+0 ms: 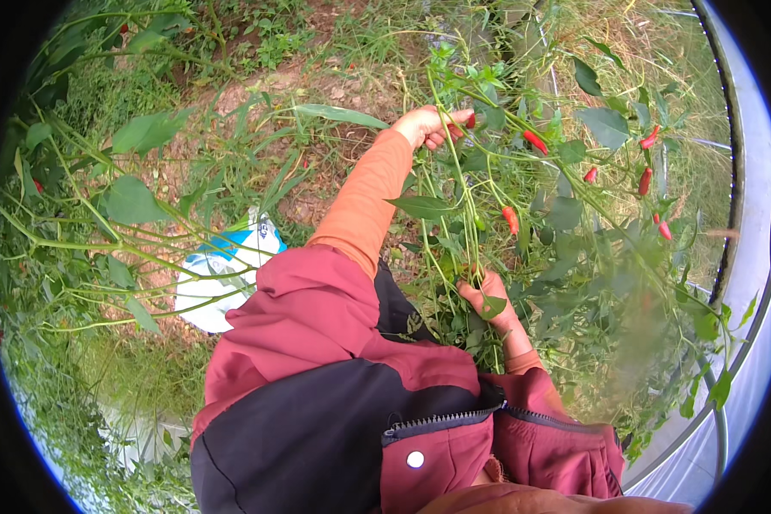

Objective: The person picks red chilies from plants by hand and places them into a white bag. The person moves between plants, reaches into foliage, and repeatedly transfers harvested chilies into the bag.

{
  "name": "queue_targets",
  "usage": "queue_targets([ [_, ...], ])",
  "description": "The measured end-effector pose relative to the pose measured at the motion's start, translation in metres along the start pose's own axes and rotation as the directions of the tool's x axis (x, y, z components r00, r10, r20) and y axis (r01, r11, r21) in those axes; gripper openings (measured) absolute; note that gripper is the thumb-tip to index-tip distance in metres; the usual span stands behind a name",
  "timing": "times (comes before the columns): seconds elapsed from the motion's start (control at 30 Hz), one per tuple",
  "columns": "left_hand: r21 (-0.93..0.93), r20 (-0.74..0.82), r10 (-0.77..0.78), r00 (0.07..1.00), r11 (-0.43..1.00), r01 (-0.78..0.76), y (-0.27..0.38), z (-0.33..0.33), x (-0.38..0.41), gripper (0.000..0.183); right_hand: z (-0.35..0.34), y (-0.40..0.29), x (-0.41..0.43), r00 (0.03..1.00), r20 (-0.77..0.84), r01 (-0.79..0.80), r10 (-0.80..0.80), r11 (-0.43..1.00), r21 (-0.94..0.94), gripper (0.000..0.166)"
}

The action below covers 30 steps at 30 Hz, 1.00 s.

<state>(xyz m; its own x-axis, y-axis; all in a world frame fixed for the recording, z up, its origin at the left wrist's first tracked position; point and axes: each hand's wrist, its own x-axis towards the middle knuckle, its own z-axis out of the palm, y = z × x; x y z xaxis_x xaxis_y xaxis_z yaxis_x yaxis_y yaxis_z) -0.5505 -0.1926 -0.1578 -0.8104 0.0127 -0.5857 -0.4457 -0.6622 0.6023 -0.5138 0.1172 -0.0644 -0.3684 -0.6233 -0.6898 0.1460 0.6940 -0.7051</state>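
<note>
Reaching forward, my left hand point(432, 126) has its thumb and fingers closed at a red chili pepper point(470, 120), beside a green stem of the chili plant point(464, 193). Closer to my body, my right hand point(491, 301) grips several thin stems low down, with a leaf partly covering the fingers. An orange-red chili point(510, 220) hangs between the two hands. To the right, another red chili point(535, 142) is on a branch, and several more hang further out, one of them a red chili point(644, 181).
A white and blue plastic sack point(225, 276) lies on the ground left of my arm. Leafy branches point(119, 245) reach in from the left. Bare soil point(257, 103) and weeds lie ahead. Along the right runs a plastic sheet wall point(755, 128) with a dark edge.
</note>
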Motion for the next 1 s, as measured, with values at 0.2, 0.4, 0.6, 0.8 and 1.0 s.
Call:
queue_targets([
  [0.2, -0.096, -0.068, 0.107, 0.992, 0.989, -0.113, -0.008, -0.003, 0.012, 0.044, 0.003, 0.005, 0.002, 0.999, -0.019, 0.026, -0.026, 0.999, -0.021, 0.022],
  [0.4, -0.029, -0.203, 0.285, 0.937, 0.954, -0.297, -0.025, 0.005, 0.034, 0.062, 0.005, 0.002, -0.002, 0.997, -0.05, 0.053, -0.061, 0.988, -0.142, 0.023],
  [0.6, 0.084, -0.167, 0.26, 0.951, 0.965, -0.249, -0.022, -0.005, 0.01, 0.044, 0.005, 0.004, 0.003, 0.999, -0.013, 0.033, -0.035, 0.987, -0.156, 0.024],
  [0.8, 0.619, -0.17, 0.495, 0.852, 0.727, -0.298, -0.023, -0.007, -0.003, 0.025, 0.01, 0.007, 0.005, 0.998, -0.027, 0.045, -0.05, 0.987, -0.153, 0.028],
  [1.0, 0.926, -0.188, 0.564, 0.804, 0.375, -0.046, -0.011, 0.02, -0.025, 0.021, 0.008, 0.002, 0.005, 0.997, -0.015, 0.076, -0.079, 0.989, -0.128, 0.029],
])
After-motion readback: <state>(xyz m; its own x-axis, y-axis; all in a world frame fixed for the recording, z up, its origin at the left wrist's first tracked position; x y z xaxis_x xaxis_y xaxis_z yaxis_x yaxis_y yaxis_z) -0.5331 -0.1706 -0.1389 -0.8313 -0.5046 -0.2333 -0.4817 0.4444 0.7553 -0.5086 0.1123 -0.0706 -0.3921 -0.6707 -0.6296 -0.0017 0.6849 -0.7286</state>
